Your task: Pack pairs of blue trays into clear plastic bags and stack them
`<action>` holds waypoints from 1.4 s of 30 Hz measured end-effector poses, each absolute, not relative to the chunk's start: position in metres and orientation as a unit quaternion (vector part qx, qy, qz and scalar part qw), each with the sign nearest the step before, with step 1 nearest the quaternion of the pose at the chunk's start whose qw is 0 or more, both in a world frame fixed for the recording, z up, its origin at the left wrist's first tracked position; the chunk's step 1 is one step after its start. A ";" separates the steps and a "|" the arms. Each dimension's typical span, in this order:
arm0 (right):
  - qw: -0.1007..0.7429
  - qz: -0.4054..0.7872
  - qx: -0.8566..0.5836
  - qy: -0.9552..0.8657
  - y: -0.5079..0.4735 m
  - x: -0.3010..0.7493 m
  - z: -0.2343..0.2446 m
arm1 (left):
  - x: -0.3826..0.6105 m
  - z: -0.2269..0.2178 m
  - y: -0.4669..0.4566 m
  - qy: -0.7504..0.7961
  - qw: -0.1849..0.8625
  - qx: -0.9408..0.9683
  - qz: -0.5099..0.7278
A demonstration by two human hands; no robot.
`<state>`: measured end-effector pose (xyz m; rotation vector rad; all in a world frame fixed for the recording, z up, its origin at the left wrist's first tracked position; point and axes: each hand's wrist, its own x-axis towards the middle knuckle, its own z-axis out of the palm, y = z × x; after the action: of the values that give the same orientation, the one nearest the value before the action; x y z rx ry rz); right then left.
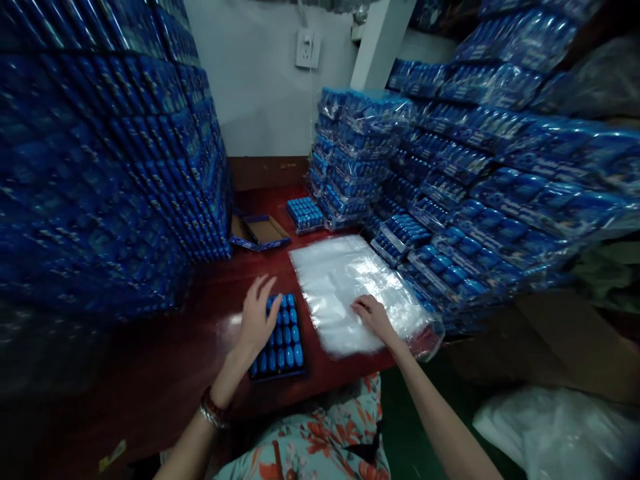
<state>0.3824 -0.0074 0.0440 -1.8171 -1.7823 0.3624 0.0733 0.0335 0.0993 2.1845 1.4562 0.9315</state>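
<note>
Blue stacks flank the tray, left hand spread, right hand pinched over plastic.

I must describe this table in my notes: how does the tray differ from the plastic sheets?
Colour: the tray is dark-edged, with blue pieces; the sheets are clear and whitish. Shape: the tray holds rounded pieces in rows; the sheets lie flat. Size: the tray covers less table than the sheets. Hands: the left hand is over the tray, the right hand over the sheets. Shared: tray and sheets lie on the table.
</note>
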 end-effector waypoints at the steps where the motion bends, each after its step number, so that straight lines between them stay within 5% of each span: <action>1: 0.286 0.143 -0.681 -0.659 -0.001 0.382 0.051 | 0.080 0.107 0.031 0.470 0.181 0.804 0.315; 8: 0.092 0.173 -0.634 -0.748 0.010 0.399 0.071 | 0.142 0.114 0.005 0.275 0.217 0.932 0.098; 15: 0.275 0.232 -0.657 -0.662 0.008 0.404 0.053 | 0.162 0.113 0.024 0.332 0.247 0.909 0.049; 23: 0.217 0.291 -0.653 -0.665 0.068 0.396 0.110 | 0.191 0.115 0.022 0.350 0.072 0.926 0.123; 26: 0.178 0.282 -0.660 -0.673 0.069 0.392 0.137 | 0.197 0.123 0.042 0.368 0.118 0.914 0.126; 34: 0.121 0.005 -0.617 -0.778 0.031 0.335 0.160 | 0.168 0.152 0.120 0.323 0.251 0.908 0.094; 42: 0.215 0.109 -0.569 -0.786 0.076 0.282 0.163 | 0.107 0.176 0.135 0.362 0.229 0.893 0.140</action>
<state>0.2818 0.0763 0.1625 -1.5784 -2.1799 0.3024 0.1067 0.1348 0.1762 2.4585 0.9960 0.3861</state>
